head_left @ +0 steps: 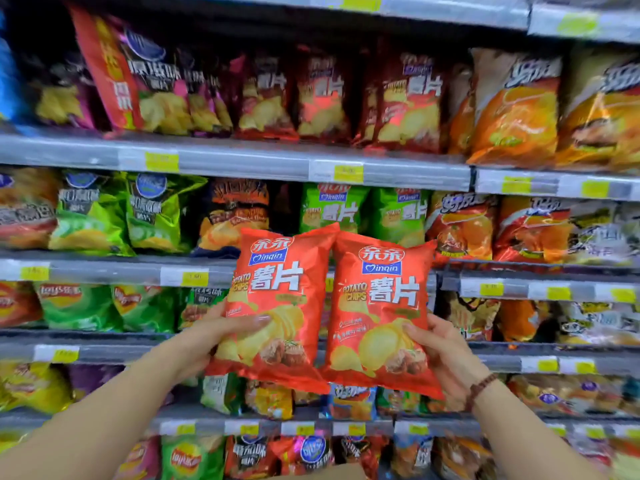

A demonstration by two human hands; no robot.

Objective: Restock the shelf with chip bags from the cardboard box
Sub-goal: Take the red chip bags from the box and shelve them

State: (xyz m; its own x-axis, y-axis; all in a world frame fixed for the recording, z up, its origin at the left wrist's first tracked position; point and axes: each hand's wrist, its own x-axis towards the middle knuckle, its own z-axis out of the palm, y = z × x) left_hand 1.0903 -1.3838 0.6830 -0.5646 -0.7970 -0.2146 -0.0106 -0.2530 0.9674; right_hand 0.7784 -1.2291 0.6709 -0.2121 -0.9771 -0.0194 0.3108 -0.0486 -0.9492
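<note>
Head view.
- Grip: left hand (221, 327) pinches the lower left edge of the left chip bag (277, 299), thumb across the front, fingers behind it. Right hand (446, 351) holds the lower right edge of the right chip bag (381, 317) the same way. A beaded bracelet (479, 388) sits on the right wrist.
- Position: both red bags are upright, label outward, side by side, inner edges touching or slightly overlapped. They are in the air in front of the shelf (214, 161), level with the middle tiers, not resting on any tier.
- Stock: the tiers look densely packed. Green bags (332, 209) of the same brand stand just above and behind the held pair. A dark gap (285, 202) shows to their left.
- Cardboard box: not clearly in view. A tan edge at the bottom of the frame may be it; cannot tell.
- Step, as judged: transport is done and placement is not yet done.
- Next move likely calls for choosing the matching facing, possibly that gap, then sliding each bag in upright without crushing it or knocking its neighbours.
</note>
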